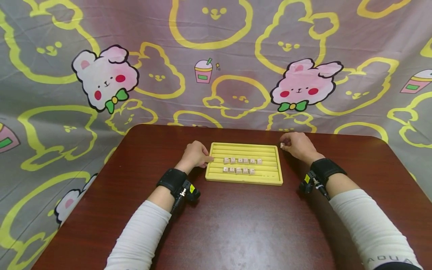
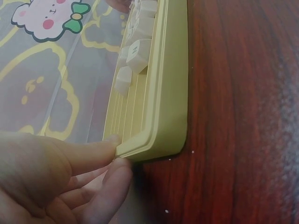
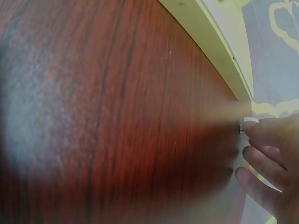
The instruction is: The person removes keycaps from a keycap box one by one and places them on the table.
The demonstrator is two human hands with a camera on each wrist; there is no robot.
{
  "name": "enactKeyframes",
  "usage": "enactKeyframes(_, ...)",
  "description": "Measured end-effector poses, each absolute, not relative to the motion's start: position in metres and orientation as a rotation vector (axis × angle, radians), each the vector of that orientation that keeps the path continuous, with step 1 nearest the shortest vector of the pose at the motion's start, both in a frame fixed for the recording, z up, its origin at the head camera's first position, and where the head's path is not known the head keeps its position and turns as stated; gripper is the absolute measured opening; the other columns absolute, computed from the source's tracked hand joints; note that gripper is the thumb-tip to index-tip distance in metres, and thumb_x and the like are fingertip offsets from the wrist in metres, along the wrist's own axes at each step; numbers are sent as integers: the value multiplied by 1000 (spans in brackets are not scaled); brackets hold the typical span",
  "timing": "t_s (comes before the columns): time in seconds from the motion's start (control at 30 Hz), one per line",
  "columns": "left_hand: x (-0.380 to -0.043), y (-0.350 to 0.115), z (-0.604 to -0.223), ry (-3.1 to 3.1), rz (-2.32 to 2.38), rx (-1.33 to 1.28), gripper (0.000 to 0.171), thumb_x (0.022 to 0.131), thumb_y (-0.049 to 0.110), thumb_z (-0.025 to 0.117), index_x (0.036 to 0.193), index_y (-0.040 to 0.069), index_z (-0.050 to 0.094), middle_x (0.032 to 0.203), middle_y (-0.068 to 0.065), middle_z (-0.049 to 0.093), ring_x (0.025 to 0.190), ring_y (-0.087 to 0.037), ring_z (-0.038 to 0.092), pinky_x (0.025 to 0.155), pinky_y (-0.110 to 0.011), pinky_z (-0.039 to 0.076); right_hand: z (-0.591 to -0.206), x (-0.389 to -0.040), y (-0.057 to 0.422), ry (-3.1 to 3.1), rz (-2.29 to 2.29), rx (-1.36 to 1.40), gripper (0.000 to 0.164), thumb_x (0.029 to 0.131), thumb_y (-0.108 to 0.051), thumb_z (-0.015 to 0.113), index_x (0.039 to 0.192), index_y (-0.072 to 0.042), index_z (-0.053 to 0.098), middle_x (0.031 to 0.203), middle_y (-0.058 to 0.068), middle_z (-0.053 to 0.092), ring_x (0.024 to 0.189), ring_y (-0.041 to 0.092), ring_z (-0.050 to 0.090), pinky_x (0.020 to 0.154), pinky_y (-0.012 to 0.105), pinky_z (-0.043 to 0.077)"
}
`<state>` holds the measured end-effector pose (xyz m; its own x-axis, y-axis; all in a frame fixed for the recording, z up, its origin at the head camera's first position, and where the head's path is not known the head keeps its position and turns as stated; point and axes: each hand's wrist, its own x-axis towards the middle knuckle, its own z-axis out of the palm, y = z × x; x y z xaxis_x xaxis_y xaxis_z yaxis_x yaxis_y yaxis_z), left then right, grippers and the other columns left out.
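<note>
A yellow ridged tray (image 1: pixel 243 182) lies on the table with two rows of several white keycaps (image 1: pixel 239 170) set in its slots. One keycap (image 2: pixel 138 56) shows a dark letter in the left wrist view. My left hand (image 1: pixel 195 154) pinches the tray's left edge between thumb and fingers. Just beyond the tray's right side, near its far corner, my right hand (image 1: pixel 299 146) holds a small white keycap (image 1: pixel 282 145) between thumb and index finger. In the right wrist view, that keycap (image 3: pixel 251 120) is mostly covered by the fingertips.
The tray stands on a dark red-brown wooden table (image 1: pixel 236 225). Behind the table hangs a curtain (image 1: pixel 229 63) printed with cartoon animals. Both wrists wear black camera straps (image 1: pixel 172 182), with cables running back along the sleeves.
</note>
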<state>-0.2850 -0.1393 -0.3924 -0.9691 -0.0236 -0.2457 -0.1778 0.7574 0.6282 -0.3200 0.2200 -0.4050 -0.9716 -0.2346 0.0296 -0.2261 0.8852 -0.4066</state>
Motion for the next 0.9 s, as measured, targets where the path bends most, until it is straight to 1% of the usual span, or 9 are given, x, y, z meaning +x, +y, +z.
enactKeyframes(0.33,-285,-139,-393,2737,991,-168,21,84,16,80,93,-1,72,85,-14,70,56,-12,67,59,-25,61,-394,-314,220,3053,-644,-418,24,91,-14,71,113,-5,70,105,14,71,96,29,64,85,48,57)
enactKeyframes(0.43,-285,-139,-393,2742,989,-160,21,84,16,80,93,-1,72,85,-14,71,55,-11,67,58,-25,61,-388,-309,216,3065,-618,-495,27,90,-13,71,115,-5,70,107,15,71,97,29,65,85,49,57)
enactKeyframes(0.6,-285,-140,-393,2747,1001,-147,23,83,17,81,95,-1,71,88,-14,70,55,-10,67,56,-23,59,-380,-298,204,3077,-583,-621,28,87,-11,74,115,-6,71,105,12,72,92,26,65,81,44,57)
enactKeyframes(0.7,-285,-140,-392,2745,1002,-150,24,83,17,81,95,-1,71,84,-13,70,55,-10,66,55,-21,58,-378,-290,196,3081,-535,-717,28,86,-12,76,113,-7,72,103,10,73,90,25,63,79,41,56)
enactKeyframes(0.8,-285,-139,-392,2745,998,-152,23,83,17,81,94,-1,71,80,-12,70,53,-9,66,53,-20,57,-378,-282,188,3085,-481,-815,29,85,-13,78,113,-8,73,104,9,73,89,23,65,78,39,56)
enactKeyframes(0.9,-285,-139,-392,2741,1001,-157,23,83,16,81,94,-1,71,81,-11,69,53,-9,66,53,-20,57,-378,-275,182,3086,-442,-869,31,83,-14,80,113,-9,73,106,7,74,90,22,67,78,38,57)
